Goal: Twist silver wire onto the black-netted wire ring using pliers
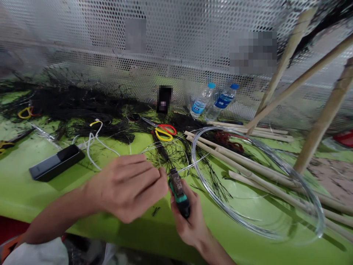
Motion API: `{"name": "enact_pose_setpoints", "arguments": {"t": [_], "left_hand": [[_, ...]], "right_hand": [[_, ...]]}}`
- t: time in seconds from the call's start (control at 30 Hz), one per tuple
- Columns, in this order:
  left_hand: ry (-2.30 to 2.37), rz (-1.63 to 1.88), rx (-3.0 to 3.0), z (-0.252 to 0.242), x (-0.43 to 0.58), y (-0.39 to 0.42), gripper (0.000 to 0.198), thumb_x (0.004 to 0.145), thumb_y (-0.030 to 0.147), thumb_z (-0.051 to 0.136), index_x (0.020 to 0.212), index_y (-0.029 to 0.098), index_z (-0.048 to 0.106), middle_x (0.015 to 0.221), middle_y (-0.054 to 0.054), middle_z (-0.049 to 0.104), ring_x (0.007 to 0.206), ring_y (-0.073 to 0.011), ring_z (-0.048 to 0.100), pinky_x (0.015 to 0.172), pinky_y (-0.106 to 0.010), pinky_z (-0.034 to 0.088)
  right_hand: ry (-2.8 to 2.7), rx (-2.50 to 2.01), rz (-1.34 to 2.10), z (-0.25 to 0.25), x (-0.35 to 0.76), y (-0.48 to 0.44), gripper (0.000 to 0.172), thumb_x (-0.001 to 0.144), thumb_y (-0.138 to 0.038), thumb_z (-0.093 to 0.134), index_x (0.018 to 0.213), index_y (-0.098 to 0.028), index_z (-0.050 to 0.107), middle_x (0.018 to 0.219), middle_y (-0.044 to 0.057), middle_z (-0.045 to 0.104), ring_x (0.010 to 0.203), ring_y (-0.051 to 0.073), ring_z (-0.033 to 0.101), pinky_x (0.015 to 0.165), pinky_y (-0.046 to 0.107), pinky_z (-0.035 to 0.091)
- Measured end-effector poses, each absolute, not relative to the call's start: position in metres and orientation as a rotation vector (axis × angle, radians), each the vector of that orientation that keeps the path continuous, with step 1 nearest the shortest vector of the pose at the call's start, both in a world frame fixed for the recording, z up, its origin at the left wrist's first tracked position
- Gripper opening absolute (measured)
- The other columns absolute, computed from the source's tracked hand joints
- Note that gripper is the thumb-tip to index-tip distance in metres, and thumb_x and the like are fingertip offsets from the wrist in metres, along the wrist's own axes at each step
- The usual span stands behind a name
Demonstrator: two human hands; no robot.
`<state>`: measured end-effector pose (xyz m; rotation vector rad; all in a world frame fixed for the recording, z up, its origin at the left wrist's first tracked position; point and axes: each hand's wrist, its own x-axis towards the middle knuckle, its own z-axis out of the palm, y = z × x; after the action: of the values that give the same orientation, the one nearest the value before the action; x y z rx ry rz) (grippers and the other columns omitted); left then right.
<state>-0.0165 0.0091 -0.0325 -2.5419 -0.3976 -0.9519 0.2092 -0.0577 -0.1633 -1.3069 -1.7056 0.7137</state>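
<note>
**Pliers in my right hand, left fingers at their nose**

My right hand (190, 221) is clamped around the teal handles of a pair of pliers (178, 191). I hold them upright just above the near edge of the green table (27, 191), with the dark head pointing away from me. My left hand (129, 186) reaches across from the left, palm down. Its fingers are drawn together and their tips are right beside the pliers' head. I cannot tell whether they pinch anything, because the back of the hand hides it.

A thin strand of wire runs from the pliers' head up and to the right, toward the big wire coil (193, 156). The coil lies flat on the table just right of my hands. It rests partly over a bundle of bamboo sticks (248, 165) that stretches off to the right.

Behind my hands is a loose tangle of black netting (82, 105), spread along the foot of the perforated metal panel (179, 44). Scissors (162, 131) with one red and one yellow handle lie on the netting's edge, well beyond the pliers. To my left, a flat black box (56, 162) lies on the table with a white cable (92, 141) looping beside it. Two water bottles (202, 100) with blue caps lean against the panel. Thicker bamboo poles (322, 121) stand slanted at the far right.
</note>
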Motion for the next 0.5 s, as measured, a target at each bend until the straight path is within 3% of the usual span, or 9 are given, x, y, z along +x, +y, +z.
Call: {"name": "enact_pose_setpoints", "arguments": {"t": [0.13,0.27,0.37,0.5], "left_hand": [[-0.846,-1.055,-2.634,-0.029,-0.01,0.001,0.012,0.091,0.019,0.07,0.081,0.02,0.062,0.064,0.004,0.067,0.054,-0.0107,0.062,0.054,-0.026,0.047],[-1.439,-1.085,-3.283,-0.02,-0.006,0.002,0.018,0.095,0.028,0.067,0.079,0.021,0.071,0.059,0.005,0.067,0.048,-0.0091,0.062,0.044,-0.019,0.041],[-1.624,-1.203,-3.634,-0.017,-0.007,0.008,0.02,0.1,0.027,0.061,0.091,0.02,0.078,0.078,-0.002,0.078,0.058,-0.0126,0.071,0.049,-0.018,0.05],[-1.725,-1.483,-3.768,-0.021,-0.005,0.012,0.016,0.098,0.02,0.063,0.098,0.019,0.079,0.093,-0.006,0.082,0.069,-0.0149,0.077,0.062,-0.02,0.061]], "right_hand": [[-1.681,-1.294,0.779,-0.162,0.209,-0.056,0.013,0.082,-0.025,0.063,0.095,-0.022,0.063,0.067,-0.001,0.055,0.055,0.015,0.045,0.052,0.027,0.043],[-1.632,-1.286,0.803,-0.161,0.209,-0.055,0.007,0.083,-0.024,0.062,0.089,-0.021,0.059,0.067,-0.001,0.055,0.056,0.013,0.042,0.05,0.025,0.039],[-1.617,-1.277,0.816,-0.161,0.208,-0.054,0.008,0.083,-0.022,0.062,0.09,-0.021,0.059,0.066,-0.003,0.054,0.055,0.012,0.041,0.05,0.025,0.036],[-1.595,-1.28,0.813,-0.164,0.209,-0.056,0.005,0.084,-0.021,0.06,0.089,-0.021,0.058,0.066,-0.004,0.051,0.054,0.012,0.042,0.05,0.025,0.034]]}}
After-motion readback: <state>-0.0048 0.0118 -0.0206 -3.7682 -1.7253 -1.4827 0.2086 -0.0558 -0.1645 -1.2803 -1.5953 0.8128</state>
